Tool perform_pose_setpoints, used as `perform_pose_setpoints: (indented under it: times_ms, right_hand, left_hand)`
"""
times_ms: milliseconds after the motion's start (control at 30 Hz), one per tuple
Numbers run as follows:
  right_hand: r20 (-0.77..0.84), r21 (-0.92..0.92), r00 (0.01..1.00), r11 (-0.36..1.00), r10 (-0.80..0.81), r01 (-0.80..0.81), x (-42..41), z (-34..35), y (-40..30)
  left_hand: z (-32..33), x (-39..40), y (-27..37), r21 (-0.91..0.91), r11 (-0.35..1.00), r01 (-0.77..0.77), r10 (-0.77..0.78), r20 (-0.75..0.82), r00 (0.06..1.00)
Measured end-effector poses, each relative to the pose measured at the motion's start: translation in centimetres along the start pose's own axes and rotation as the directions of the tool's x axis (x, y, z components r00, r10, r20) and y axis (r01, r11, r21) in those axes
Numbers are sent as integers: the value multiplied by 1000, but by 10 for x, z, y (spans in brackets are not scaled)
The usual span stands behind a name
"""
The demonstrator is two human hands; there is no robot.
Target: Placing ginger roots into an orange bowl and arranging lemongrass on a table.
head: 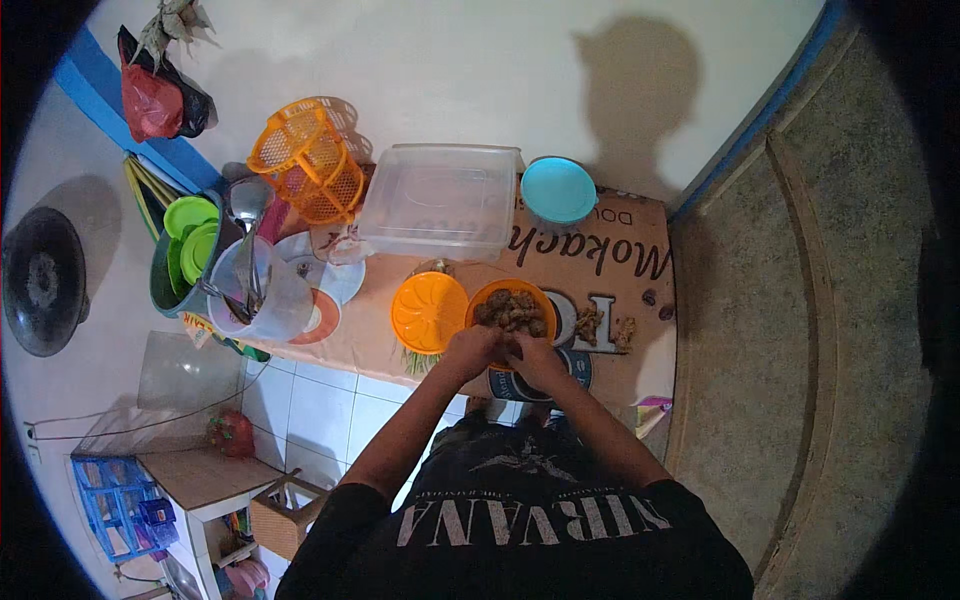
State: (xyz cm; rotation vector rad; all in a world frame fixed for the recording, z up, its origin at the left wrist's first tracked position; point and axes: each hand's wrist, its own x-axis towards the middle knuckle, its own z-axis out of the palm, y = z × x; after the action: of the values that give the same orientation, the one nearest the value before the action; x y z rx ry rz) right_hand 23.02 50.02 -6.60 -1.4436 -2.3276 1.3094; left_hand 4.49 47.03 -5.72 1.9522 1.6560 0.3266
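Observation:
An orange bowl (550, 311) holding brown, lumpy pieces (511, 309) stands near the table's front edge. My left hand (476, 350) and my right hand (532, 356) meet over the bowl's near side, fingertips together. Whether anything is between the fingers cannot be told at this size. Just left of the bowl lies a round orange lid (428, 313) with a petal pattern. To the right, small brown crumbly pieces (589, 324) rest on the printed table covering (600, 247).
Behind stand a clear lidded plastic box (442, 199), a container with a light-blue lid (559, 190) and orange plastic baskets (311, 165). At left are a clear tub with utensils (281, 307), a bucket with green dishes (161, 277) and a plate (349, 277). A wall borders the back.

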Motion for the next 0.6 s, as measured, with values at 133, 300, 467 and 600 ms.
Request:
perform_pose_setpoints:
  times_ms: [133, 300, 467, 600]
  right_hand:
    - [39, -135, 998, 990, 48, -42, 8, 8, 6]
    - [57, -178, 998, 984, 21, -11, 7, 11, 6]
    - [-8, -149, 999, 988, -51, 49, 11, 22, 24]
    - [53, -233, 999, 973, 5, 7, 12, 21, 25]
  left_hand:
    - [1, 12, 2, 117, 993, 22, -44, 189, 981]
    - [25, 18, -21, 153, 988, 18, -41, 146, 988]
    - [25, 20, -20, 203, 979, 13, -52, 186, 981]
    - [30, 18, -19, 136, 991, 2, -16, 104, 994]
